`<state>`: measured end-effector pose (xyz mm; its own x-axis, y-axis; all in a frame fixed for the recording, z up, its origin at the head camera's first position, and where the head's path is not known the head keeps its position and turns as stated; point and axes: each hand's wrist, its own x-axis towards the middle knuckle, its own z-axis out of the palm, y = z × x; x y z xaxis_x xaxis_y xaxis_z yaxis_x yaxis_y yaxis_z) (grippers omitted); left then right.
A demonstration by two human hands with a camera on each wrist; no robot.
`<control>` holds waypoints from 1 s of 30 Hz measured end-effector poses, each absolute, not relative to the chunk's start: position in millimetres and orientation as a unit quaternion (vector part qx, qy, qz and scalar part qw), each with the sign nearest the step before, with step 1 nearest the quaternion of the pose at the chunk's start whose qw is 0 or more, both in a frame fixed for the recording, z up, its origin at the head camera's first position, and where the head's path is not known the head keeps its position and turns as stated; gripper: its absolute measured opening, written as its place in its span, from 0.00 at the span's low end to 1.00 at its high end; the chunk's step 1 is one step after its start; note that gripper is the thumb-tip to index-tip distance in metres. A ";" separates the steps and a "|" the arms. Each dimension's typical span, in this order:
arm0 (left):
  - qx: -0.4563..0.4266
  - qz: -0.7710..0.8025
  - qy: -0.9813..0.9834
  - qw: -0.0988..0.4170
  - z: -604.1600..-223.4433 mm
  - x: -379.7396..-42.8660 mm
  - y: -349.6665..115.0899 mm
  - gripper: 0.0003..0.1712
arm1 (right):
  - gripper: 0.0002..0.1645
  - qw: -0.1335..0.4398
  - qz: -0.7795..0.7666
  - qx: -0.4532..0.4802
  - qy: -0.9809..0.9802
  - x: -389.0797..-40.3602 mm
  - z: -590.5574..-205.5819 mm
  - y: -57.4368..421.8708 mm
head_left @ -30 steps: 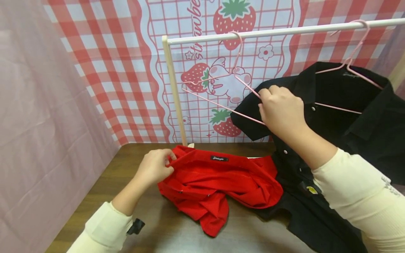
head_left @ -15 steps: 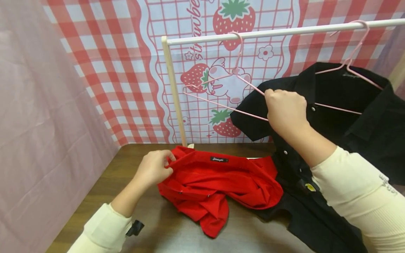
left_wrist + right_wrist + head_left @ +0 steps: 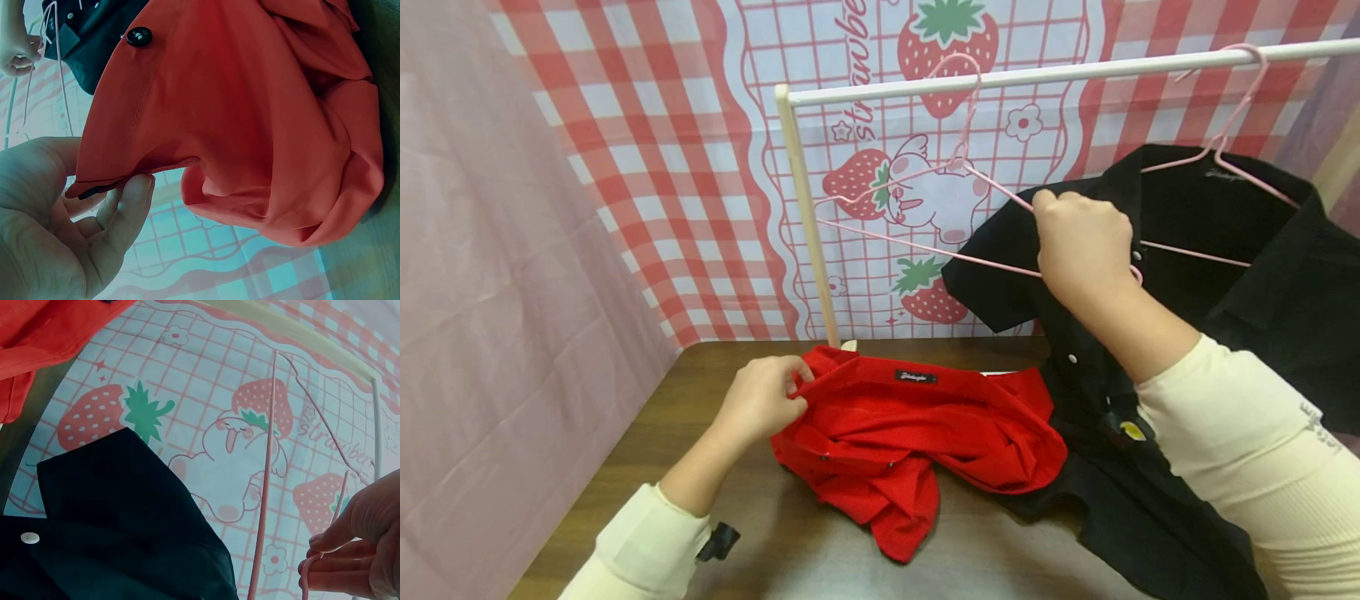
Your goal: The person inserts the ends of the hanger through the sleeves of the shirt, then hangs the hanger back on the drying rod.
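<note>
My left hand [image 3: 763, 397] pinches the edge of a red shirt [image 3: 925, 425] near its collar; the shirt lies bunched on the table with its black neck label facing up. In the left wrist view, thumb and fingers hold the shirt's front edge below a black button [image 3: 139, 36]. My right hand [image 3: 1084, 242] grips the right arm of a pink wire hanger [image 3: 917, 244]. That hanger carries no garment, and its hook [image 3: 962, 60] stands up at the white rail. The right wrist view shows the hanger's wire between thumb and fingers of the right hand [image 3: 350, 550].
A black shirt [image 3: 1187, 333] hangs from another pink hanger [image 3: 1243, 108] on the white rail [image 3: 1075, 73], its lower part spread over the table [image 3: 647, 467]. The rack's wooden post [image 3: 808, 217] rises at the left. A strawberry-print cloth [image 3: 692, 167] covers the back.
My right hand has moved slightly right and up with the hanger, whose hook now rises above the rail instead of resting over it. My left hand keeps its hold on the red shirt.
</note>
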<state>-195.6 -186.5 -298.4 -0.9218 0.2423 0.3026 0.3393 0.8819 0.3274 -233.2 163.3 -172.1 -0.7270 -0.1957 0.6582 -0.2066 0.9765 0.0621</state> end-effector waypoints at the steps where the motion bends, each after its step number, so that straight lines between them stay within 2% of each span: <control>1: -0.151 -0.190 -0.962 0.127 -298.4 -195.6 -186.5 0.11 | 0.09 0.352 0.011 0.105 -0.930 -233.1 -171.2 164.5; 6: -0.150 -0.190 -0.962 0.124 -298.5 -195.6 -186.5 0.11 | 0.09 0.347 0.042 0.092 -0.932 -231.9 -166.0 173.6; 15: -0.149 -0.194 -0.962 0.124 -298.3 -195.8 -186.4 0.11 | 0.12 0.305 0.094 0.068 -0.945 -227.9 -156.0 195.1; 30: -0.144 -0.199 -0.962 0.117 -297.9 -195.9 -186.8 0.11 | 0.10 0.261 0.142 0.077 -0.952 -212.2 -166.4 226.6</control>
<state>-195.9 -186.8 -297.9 -0.9309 0.2312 0.2828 0.3245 0.8787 0.3500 -212.2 226.6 -166.4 -0.8523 -0.0718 0.5181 -0.2201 0.9478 -0.2306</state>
